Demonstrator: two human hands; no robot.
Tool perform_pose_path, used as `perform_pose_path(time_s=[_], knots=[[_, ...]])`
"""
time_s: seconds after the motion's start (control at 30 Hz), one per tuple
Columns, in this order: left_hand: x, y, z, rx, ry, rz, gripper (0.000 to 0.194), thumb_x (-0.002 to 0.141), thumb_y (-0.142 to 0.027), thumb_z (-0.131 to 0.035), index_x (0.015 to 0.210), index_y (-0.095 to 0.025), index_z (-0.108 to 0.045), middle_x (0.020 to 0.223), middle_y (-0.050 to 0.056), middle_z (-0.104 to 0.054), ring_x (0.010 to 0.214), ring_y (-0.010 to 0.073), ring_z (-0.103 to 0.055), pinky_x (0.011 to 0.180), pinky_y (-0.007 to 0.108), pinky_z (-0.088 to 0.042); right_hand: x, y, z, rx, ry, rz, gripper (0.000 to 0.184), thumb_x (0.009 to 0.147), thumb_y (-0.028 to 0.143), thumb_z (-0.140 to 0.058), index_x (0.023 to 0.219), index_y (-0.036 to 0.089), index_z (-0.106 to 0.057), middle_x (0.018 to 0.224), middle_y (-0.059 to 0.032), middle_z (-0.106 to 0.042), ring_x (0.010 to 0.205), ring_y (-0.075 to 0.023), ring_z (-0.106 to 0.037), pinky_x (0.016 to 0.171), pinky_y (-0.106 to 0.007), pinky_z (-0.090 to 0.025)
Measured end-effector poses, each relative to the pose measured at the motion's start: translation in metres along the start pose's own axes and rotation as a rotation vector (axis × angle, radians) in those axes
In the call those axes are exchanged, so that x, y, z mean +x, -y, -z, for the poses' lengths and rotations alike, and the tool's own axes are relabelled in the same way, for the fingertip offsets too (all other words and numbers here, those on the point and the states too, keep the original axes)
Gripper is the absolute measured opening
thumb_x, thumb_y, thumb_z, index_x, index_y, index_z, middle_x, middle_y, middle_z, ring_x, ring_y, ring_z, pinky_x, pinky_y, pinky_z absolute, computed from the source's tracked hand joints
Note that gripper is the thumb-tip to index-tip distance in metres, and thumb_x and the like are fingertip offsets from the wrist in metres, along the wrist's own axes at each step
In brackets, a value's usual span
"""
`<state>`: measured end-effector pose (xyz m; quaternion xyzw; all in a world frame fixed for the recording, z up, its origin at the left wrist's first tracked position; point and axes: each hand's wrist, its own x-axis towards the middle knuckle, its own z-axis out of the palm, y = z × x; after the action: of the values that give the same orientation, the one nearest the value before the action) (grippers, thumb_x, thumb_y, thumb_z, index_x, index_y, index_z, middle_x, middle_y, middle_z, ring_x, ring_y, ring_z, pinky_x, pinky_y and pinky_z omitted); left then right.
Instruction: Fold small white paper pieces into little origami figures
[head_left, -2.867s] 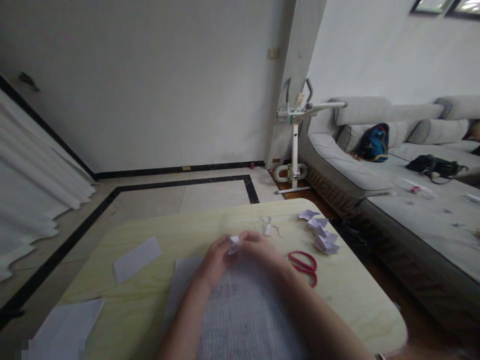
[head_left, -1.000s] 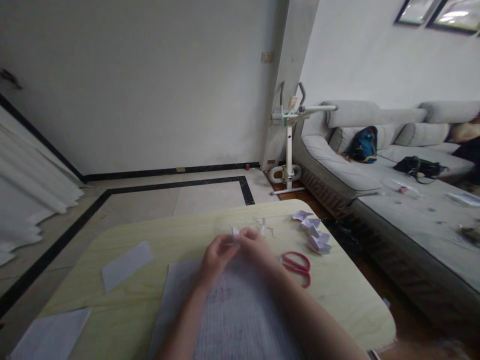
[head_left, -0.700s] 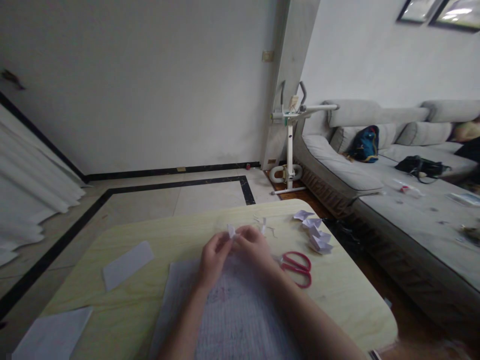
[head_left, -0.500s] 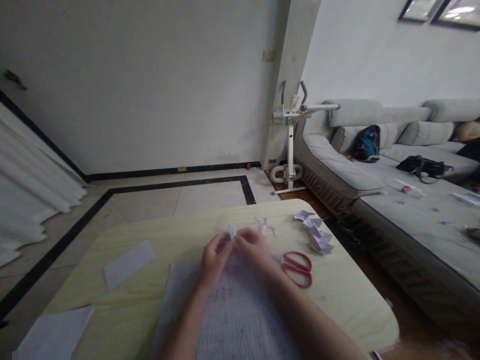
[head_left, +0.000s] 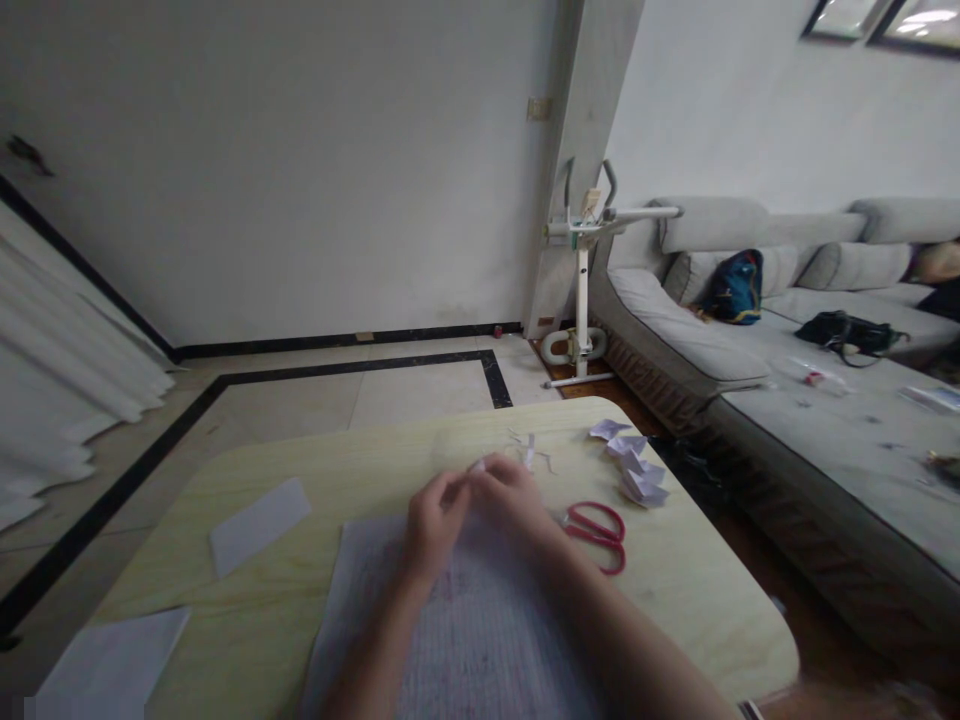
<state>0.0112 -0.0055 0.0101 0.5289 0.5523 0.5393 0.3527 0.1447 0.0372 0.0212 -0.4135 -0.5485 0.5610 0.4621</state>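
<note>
Close together above a written sheet of paper (head_left: 480,640), my left hand (head_left: 436,512) and my right hand (head_left: 511,490) are both closed at the fingertips. Between them they pinch a small piece of folded white paper (head_left: 478,466), most of it hidden by the fingers. Thin paper scraps (head_left: 529,453) lie just beyond my right hand. Red-handled scissors (head_left: 598,535) rest to the right, their blades hidden under my right wrist. Farther right, several folded paper shapes (head_left: 636,470) sit in a row.
The pale wooden table (head_left: 697,600) has rounded corners. On its left side lie a white paper strip (head_left: 259,525) and a larger white sheet (head_left: 112,660). A grey sofa (head_left: 810,420) stands to the right, with white exercise equipment (head_left: 582,280) behind the table.
The folded paper stood up visibly between the fingertips before; now it is tilted and mostly covered by my right fingers. The scissors and folded shapes have stayed put.
</note>
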Motion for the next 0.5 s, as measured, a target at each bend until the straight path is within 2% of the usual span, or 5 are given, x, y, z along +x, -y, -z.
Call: perform_pose_path(time_s=[0.13, 0.27, 0.5], knots=[[0.0002, -0.0016, -0.0024, -0.02, 0.009, 0.026, 0.025, 0.082, -0.04, -0.062, 0.089, -0.016, -0.068, 0.081, 0.005, -0.072, 0.077, 0.0196, -0.067, 0.068, 0.027, -0.052, 0.001, 0.0021, 0.0019, 0.02, -0.005, -0.037, 0.021, 0.071, 0.037, -0.067, 0.067, 0.016, -0.068, 0.06, 0.0005, -0.062, 0.057, -0.0142, -0.056, 0.055, -0.024, -0.042], [0.0002, -0.0047, -0.0048, -0.059, 0.071, 0.059, 0.029, 0.083, -0.042, -0.061, 0.089, -0.015, -0.069, 0.081, 0.005, -0.073, 0.072, 0.019, -0.068, 0.064, 0.026, -0.053, 0.0024, -0.0008, 0.0043, 0.037, -0.022, -0.057, 0.025, 0.071, 0.04, -0.068, 0.064, 0.016, -0.065, 0.055, 0.0015, -0.058, 0.053, -0.0133, -0.054, 0.053, -0.024, -0.041], [0.0, -0.0078, -0.0036, -0.063, 0.091, 0.065, 0.024, 0.083, -0.038, -0.062, 0.083, -0.016, -0.07, 0.077, 0.004, -0.072, 0.072, 0.0192, -0.067, 0.066, 0.026, -0.052, 0.0034, -0.0042, 0.0027, 0.018, -0.074, -0.07, 0.027, 0.072, 0.041, -0.066, 0.062, 0.017, -0.059, 0.053, 0.0026, -0.055, 0.052, -0.0126, -0.052, 0.05, -0.023, -0.04]])
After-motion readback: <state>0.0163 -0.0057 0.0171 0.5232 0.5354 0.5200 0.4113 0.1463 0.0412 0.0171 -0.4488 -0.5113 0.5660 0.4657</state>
